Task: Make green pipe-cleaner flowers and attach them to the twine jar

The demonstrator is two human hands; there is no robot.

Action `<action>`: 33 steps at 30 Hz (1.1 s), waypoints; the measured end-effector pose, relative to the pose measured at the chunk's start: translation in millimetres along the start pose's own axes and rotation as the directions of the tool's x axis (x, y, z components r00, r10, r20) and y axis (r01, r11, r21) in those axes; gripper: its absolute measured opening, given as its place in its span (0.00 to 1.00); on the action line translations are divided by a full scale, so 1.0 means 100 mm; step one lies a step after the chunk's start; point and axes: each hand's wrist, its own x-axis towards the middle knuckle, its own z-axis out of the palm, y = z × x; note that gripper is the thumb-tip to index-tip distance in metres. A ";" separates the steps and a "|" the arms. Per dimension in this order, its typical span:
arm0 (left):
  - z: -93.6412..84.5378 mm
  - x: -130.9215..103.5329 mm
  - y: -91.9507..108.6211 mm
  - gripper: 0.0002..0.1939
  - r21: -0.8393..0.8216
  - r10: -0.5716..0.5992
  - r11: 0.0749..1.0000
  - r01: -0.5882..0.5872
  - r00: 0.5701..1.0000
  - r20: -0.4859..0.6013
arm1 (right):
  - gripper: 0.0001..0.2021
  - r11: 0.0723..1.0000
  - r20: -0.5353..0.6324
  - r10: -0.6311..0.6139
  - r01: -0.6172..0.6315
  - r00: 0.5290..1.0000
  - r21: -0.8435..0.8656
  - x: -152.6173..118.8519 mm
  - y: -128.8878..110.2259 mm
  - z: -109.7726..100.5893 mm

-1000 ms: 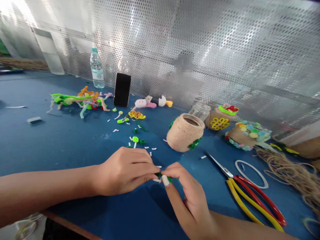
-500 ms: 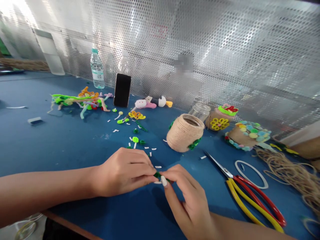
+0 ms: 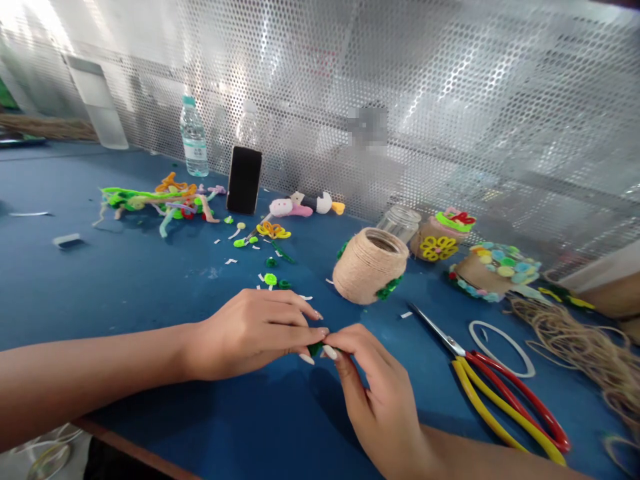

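Observation:
Fingertips of my left hand (image 3: 253,333) and my right hand (image 3: 380,387) meet just above the table, pinching a small dark green pipe cleaner piece (image 3: 315,349) between them. Most of the piece is hidden by the fingers. Beyond my hands stands a jar wrapped in twine (image 3: 367,267), with a green fuzzy decoration (image 3: 390,288) on its side. Behind my left hand lie a bright green pipe cleaner coil (image 3: 270,279), a dark green coil (image 3: 285,284) and white paper scraps (image 3: 231,261).
Scissors (image 3: 456,348) with red and yellow handles and a white ring of tape (image 3: 500,327) lie at right, near loose twine (image 3: 585,347). Decorated jars (image 3: 437,247) stand behind. A phone (image 3: 244,180), water bottle (image 3: 194,140) and pipe cleaner pile (image 3: 150,200) are farther back.
My left hand has shifted slightly up, and its fingers have spread a little over the green piece. My right hand stays nearly in place, still pinching.

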 end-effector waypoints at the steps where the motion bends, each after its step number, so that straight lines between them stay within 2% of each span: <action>1: 0.00 0.00 0.00 0.09 -0.011 0.000 1.000 0.000 1.000 -0.006 | 0.10 1.000 0.003 -0.002 0.002 1.000 0.001 0.00 0.00 0.00; 12: 0.08 -0.04 0.05 0.06 -0.013 -0.053 0.999 0.052 0.994 -0.099 | 0.10 0.999 0.002 -0.033 0.033 0.999 0.006 0.00 -0.03 0.00; 17: 0.09 -0.07 0.07 0.06 0.009 -0.109 0.994 0.110 0.990 -0.094 | 0.10 0.999 0.020 -0.049 0.049 0.999 0.019 0.01 -0.02 -0.01; 23: 0.07 -0.05 0.08 0.06 0.032 -0.127 0.991 0.131 0.984 -0.121 | 0.09 0.996 0.035 0.028 -0.031 0.999 0.086 0.04 -0.08 -0.03; 28: 0.05 -0.03 0.08 0.05 0.123 -0.071 0.989 0.086 0.990 -0.122 | 0.06 0.986 0.022 0.138 -0.139 0.990 0.091 0.03 -0.11 -0.04; 33: 0.04 -0.04 0.10 0.04 0.145 -0.055 0.987 0.072 0.991 -0.121 | 0.07 0.991 0.034 0.115 -0.117 0.993 0.071 0.02 -0.09 -0.03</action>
